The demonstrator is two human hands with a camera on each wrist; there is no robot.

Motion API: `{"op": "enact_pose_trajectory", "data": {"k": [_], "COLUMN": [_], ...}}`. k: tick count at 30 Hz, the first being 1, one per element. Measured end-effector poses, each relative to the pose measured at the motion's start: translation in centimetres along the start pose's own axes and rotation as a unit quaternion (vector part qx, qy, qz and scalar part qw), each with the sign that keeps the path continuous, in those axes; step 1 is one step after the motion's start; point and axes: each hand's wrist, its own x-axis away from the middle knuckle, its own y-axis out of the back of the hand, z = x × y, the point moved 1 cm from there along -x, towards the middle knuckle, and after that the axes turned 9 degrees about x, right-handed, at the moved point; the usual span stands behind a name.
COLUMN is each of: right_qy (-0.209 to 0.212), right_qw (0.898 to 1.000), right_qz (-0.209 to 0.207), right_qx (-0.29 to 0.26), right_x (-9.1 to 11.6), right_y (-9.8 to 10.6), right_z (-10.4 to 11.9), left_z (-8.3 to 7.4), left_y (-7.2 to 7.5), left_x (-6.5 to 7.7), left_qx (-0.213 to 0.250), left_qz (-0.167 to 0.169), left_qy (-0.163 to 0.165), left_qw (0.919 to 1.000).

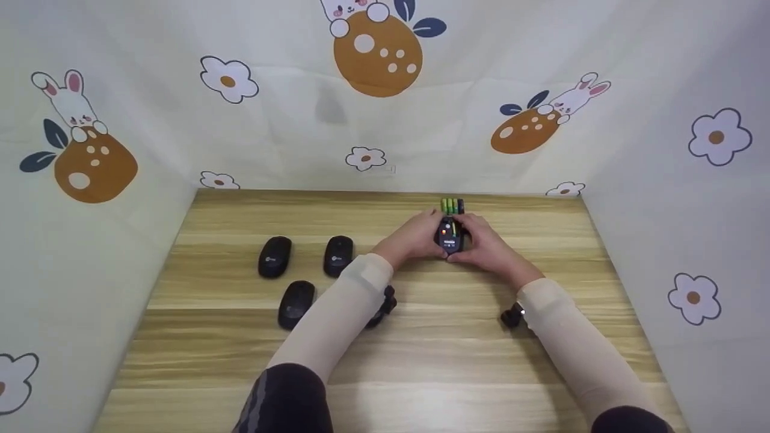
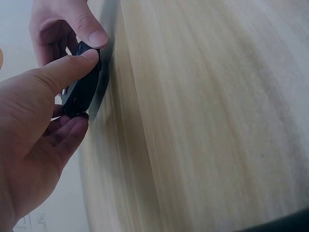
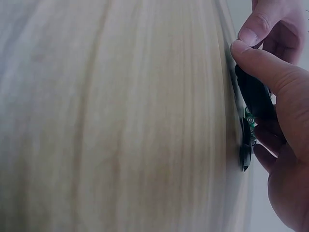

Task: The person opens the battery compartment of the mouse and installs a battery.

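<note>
Both hands grip a black computer mouse (image 1: 449, 240) between them, with its labelled underside facing up and a small red light showing on it. A yellow-green strip shows in its battery slot. My left hand (image 1: 416, 236) holds one side, its thumb along the near end in the left wrist view. From the other side, my right hand (image 1: 484, 245) grips the mouse, thumb near the left thumb. Just beyond the mouse lie several green batteries (image 1: 451, 206) in a row. Below the right hand, a dark curved piece (image 3: 245, 145) rests on the table, partly hidden.
Three black mice stand to the left on the wooden table (image 1: 445, 361): one far left (image 1: 275, 257), one nearer the middle (image 1: 338, 256), one in front (image 1: 296, 305). Another dark object (image 1: 376, 316) is mostly hidden by the left forearm. Patterned cloth walls (image 1: 289, 144) enclose the table.
</note>
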Motion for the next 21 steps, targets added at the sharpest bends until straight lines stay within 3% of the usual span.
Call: {"op": "enact_pose_trajectory", "data": {"k": [15,21], "right_qy": [0.006,-0.001], "right_qw": [1.000,1.000], "right_qz": [0.004,0.005], "right_qx": [0.005,-0.004], "right_x": [0.01,0.10], "right_y": [0.11,0.23], "right_z": [-0.09,-0.18], "left_z": [-0.05,-0.11], "left_y": [-0.02,0.02], "left_x": [0.16,0.22], "left_qx": [0.002,-0.001], "left_qz": [0.006,0.006], "left_qy": [0.006,-0.005], "left_qw": [1.0000,1.0000]}}
